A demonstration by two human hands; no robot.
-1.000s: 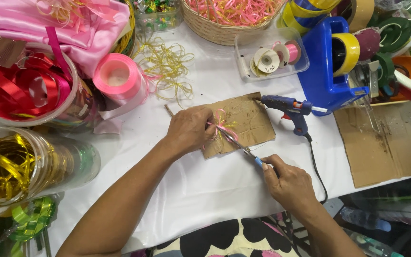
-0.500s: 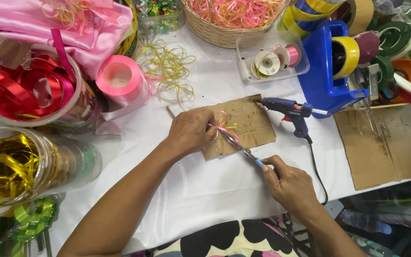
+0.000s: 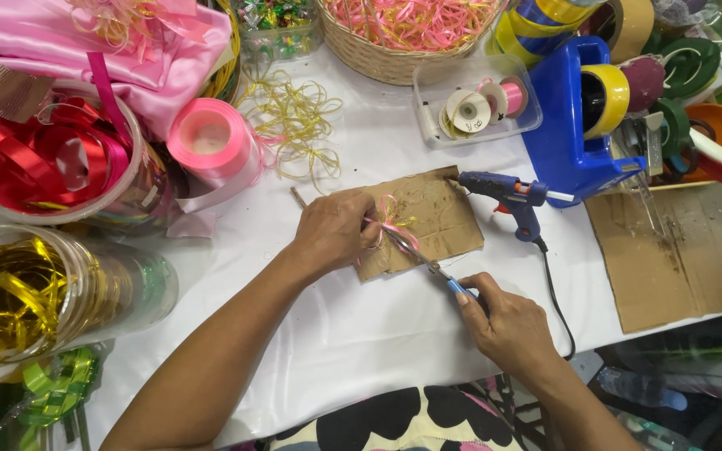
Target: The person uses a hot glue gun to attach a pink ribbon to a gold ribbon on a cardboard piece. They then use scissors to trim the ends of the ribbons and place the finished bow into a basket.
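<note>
2 hands work mid-table: left hand pinches the small ribbon bow on the cardboard scrap, right hand clamped on scissors, which should snip close, clear of fingers.

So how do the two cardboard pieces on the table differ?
The small cardboard lies under the left hand and the ribbon bow; the large cardboard lies untouched at the right. The small one sits fully on the table; the large one overhangs its edge. Both are brown and flat.
</note>
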